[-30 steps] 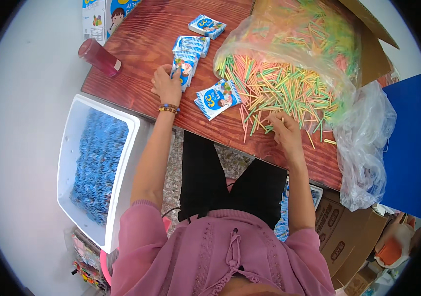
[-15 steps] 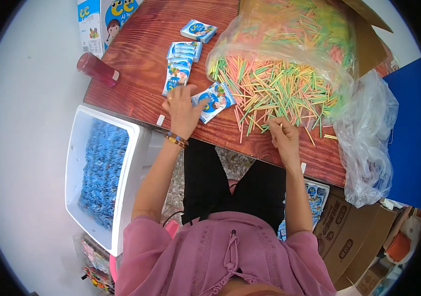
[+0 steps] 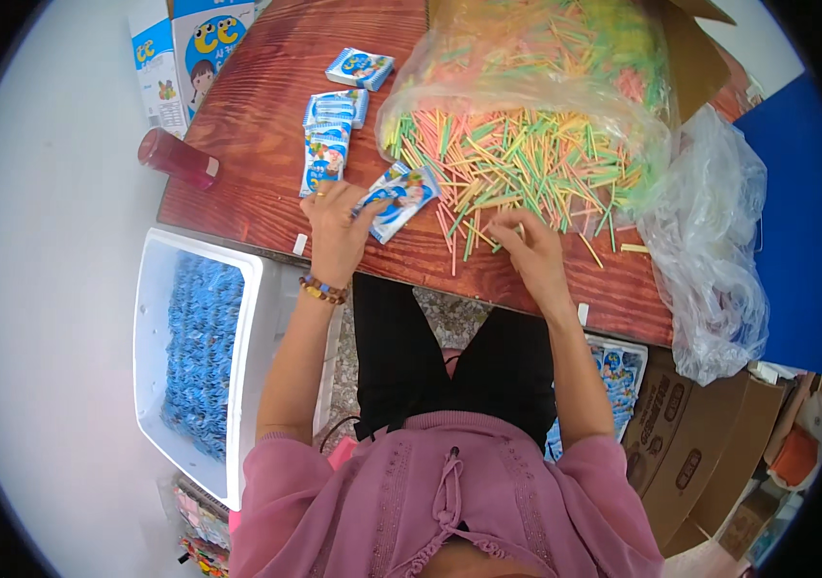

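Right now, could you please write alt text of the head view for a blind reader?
A person's left hand touches a blue-and-white packet at a wooden table, the right hand near pastel sticks spilling from a clear bag. Similar packets lie farther back; a white bin stands left.

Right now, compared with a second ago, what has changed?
The left hand moved rightward from the overlapping row of packets to the packet pair, its thumb at their left edge; whether it grips is unclear. The right hand stayed by the coloured sticks.
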Demonstrator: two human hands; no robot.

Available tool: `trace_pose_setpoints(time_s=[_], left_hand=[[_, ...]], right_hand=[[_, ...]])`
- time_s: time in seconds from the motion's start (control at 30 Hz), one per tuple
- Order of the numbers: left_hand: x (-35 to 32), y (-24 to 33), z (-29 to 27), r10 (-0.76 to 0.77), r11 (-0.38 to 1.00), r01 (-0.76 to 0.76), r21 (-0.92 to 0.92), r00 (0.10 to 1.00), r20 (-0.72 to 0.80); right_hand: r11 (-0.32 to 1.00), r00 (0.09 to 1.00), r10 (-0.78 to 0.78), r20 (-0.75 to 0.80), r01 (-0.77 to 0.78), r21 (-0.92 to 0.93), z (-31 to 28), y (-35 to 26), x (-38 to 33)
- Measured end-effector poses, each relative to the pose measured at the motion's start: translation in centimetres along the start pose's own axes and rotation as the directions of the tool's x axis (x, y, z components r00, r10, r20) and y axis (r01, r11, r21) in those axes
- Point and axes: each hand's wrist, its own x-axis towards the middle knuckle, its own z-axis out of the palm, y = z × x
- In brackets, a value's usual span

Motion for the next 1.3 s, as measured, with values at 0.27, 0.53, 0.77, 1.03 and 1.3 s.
trace_pose_setpoints(time_s=[0.27, 0.53, 0.77, 1.03, 1.3], left_hand=[[-1.3, 5.2, 0.2, -0.195, 0.568, 0.414, -0.712, 0.908, 0.372], [-3.6, 7.5, 2.4, -0.354, 0.122, 0.527, -0.841, 0.815, 0.459], [-4.6, 8.3, 3.1, -0.422, 0.08, 0.515, -0.853, 0.793, 0.439], [-5.8, 8.0, 3.7, -0.482, -0.12, 0.47, -0.874, 0.742, 0.466], [-5.6, 8.1, 3.7, -0.465, -0.252, 0.472, -0.845, 0.707, 0.533]], right_hand=[[0.986, 0.956, -0.03, 0.293, -0.02, 0.167, 0.1, -0.9, 1.5], [0.934, 0.959, 0.064, 0.274, -0.155, 0.322, -0.6, 0.1, -0.1], [0.964, 0.959, 0.079, 0.273, -0.143, 0.223, -0.5, 0.3, -0.7], [0.977, 0.967, 0.03, 0.255, -0.082, 0.195, -0.5, 0.8, -1.3], [0.98, 0.908, -0.151, 0.391, 0.086, 0.179, -2.2, -0.5, -1.6]])
